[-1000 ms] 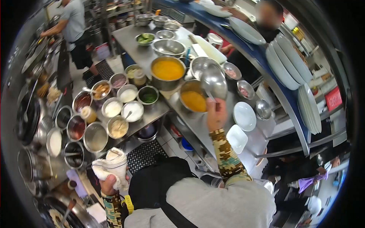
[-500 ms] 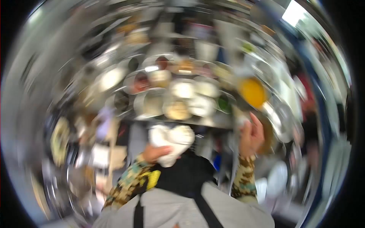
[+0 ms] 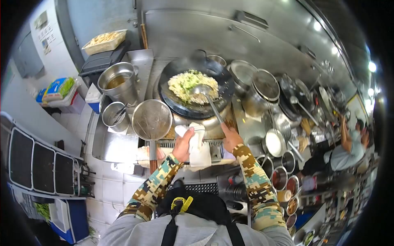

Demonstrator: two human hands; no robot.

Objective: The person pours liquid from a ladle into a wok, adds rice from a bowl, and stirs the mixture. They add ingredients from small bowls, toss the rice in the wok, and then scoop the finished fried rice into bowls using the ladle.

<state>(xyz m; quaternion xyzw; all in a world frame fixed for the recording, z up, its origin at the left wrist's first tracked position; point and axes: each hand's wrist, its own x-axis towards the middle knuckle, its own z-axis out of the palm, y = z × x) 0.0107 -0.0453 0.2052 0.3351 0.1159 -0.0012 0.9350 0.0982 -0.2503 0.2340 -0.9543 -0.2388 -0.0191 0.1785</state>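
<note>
My right hand [image 3: 232, 138] is closed round the handle of a long metal ladle [image 3: 216, 110]. The ladle's bowl rests in the chopped pale and green food [image 3: 191, 84] inside a big black wok [image 3: 223, 80] on the stove. My left hand [image 3: 183, 145] grips a folded white cloth [image 3: 199, 144] at the stove's front edge, below the wok. Just left of that hand lies a round mesh strainer [image 3: 152, 119], its handle pointing toward me.
Metal pots [image 3: 135, 88] stand left of the wok, with more pots [image 3: 254, 102] on its right. A pan of white liquid [image 3: 274, 143] and several sauce containers [image 3: 280, 178] line the right side. Another person [image 3: 347, 151] is at the far right.
My view has swung from a counter of ingredient containers to the stove. My right hand, earlier raised beside a yellow-filled container, now holds the ladle. The white cloth stays in my left hand.
</note>
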